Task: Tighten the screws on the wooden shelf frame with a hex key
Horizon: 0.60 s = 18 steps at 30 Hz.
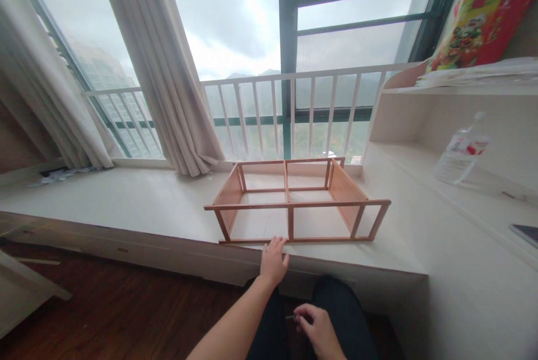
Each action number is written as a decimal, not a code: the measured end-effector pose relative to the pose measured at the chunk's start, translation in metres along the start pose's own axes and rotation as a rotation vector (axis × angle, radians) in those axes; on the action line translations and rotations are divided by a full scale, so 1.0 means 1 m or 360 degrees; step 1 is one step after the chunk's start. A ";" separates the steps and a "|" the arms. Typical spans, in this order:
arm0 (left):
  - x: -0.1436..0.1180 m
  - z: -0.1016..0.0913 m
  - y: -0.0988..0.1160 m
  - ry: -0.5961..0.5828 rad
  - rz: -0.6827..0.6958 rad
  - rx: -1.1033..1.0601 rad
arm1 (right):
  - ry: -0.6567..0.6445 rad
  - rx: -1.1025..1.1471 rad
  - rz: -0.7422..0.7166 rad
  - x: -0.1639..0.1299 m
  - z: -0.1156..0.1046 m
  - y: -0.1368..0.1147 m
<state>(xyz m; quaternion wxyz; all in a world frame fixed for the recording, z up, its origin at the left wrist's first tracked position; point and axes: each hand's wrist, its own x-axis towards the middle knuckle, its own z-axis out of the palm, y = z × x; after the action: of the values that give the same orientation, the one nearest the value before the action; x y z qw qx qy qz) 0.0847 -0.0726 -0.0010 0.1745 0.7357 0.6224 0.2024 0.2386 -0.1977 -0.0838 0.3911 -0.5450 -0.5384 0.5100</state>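
A brown wooden rack frame (290,207) lies on its side on the white window ledge, with panels at both ends and a divider in the middle. My left hand (274,262) reaches to its lower front bar, fingers stretched out flat at the ledge's edge. Whether the fingertips press on the bar or just rest beside it, I cannot tell. Low over my lap, my right hand (315,327) is closed around a thin metal rod-like tool (290,317). Only the tool's slim tip shows; the fingers hide the rest.
The white ledge (126,197) runs left under curtains (168,68) and a railed window. On the right, a counter bears a clear plastic bottle (462,150) and a phone-like dark object (525,234). A red bag (483,23) sits on the shelf above.
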 end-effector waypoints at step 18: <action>-0.128 0.023 0.025 0.0059 -0.0565 -0.1472 | 0.0551 0.0496 -0.0047 -0.034 0.004 -0.043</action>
<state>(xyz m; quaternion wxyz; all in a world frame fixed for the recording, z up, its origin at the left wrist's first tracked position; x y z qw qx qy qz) 0.0992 -0.2029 -0.0184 0.5033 0.4600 0.5862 0.4375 0.2303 -0.2267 -0.0378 0.5646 -0.5493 -0.3860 0.4801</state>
